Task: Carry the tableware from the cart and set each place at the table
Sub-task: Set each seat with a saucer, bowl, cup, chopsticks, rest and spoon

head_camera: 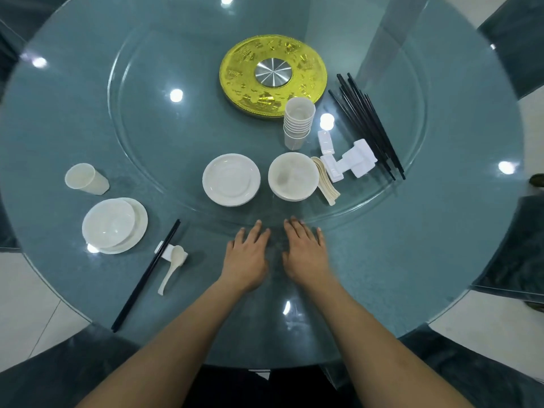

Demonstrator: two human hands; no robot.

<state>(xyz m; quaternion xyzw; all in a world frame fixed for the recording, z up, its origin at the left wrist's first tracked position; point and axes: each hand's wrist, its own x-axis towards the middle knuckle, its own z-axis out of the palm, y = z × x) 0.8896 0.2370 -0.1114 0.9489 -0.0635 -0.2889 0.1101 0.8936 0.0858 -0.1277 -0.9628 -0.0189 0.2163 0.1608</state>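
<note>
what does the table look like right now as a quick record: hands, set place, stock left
hands: left hand and right hand open, palms down over the table, holding nothing
set place: at left, bowl on plate, cup, chopsticks and spoon on a rest
stock on turntable: plate stack, bowl stack, cup stack, loose spoons, white rests, chopstick bundle
centre: gold disc

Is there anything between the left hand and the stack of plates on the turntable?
Nothing visible does. The left hand lies flat on the table; the stack of plates sits straight ahead on the glass turntable. Only bare glass and the turntable's rim lie between; the bowls stand to the right.
</note>
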